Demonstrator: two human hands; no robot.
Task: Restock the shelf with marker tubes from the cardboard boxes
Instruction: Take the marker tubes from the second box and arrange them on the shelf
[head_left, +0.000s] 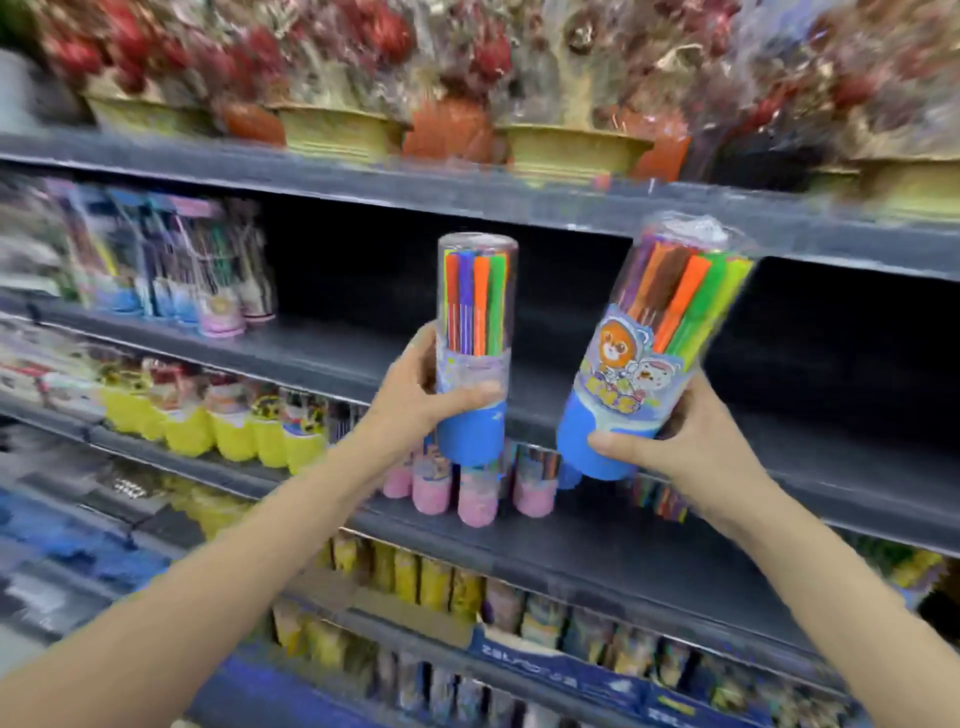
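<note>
Both hands (415, 389) (685, 441) raised, each gripping a marker tube (475, 332) (654, 353).

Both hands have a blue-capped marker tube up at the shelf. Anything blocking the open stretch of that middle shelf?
Nothing visible. The left hand and right hand each grip a marker tube before the bare shelf board. Shelved tubes stand only at its left end.

A shop: long dark shelves (519, 208) stacked with rows of marker tubes (228, 431) and, seemingly, wrapped flower pots (332, 130).
</note>
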